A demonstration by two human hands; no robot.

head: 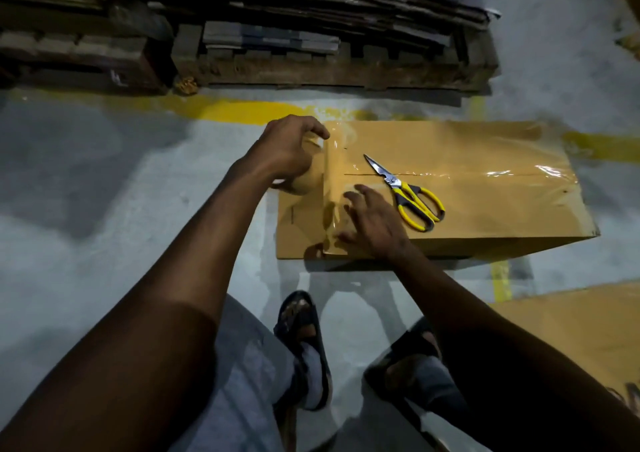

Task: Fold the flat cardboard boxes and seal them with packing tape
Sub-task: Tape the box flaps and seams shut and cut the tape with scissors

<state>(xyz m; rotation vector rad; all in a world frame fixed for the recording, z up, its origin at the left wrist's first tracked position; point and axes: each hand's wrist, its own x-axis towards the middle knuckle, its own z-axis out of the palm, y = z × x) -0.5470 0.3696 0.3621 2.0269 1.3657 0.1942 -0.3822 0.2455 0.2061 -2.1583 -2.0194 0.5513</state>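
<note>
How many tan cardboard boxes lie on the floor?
2: one box bearing the scissors; a second box cut off at lower right. Pallet stacks behind may hide more.

Nothing legible is picked up anywhere in the frame right now. A short line of small print is seen on the cardboard box [485, 146], near its left edge at the middle of the frame, but it is too small and blurred to be read. A pale mark is caught on the wooden pallet [79, 60] at the upper left, and it cannot be made out either.
</note>
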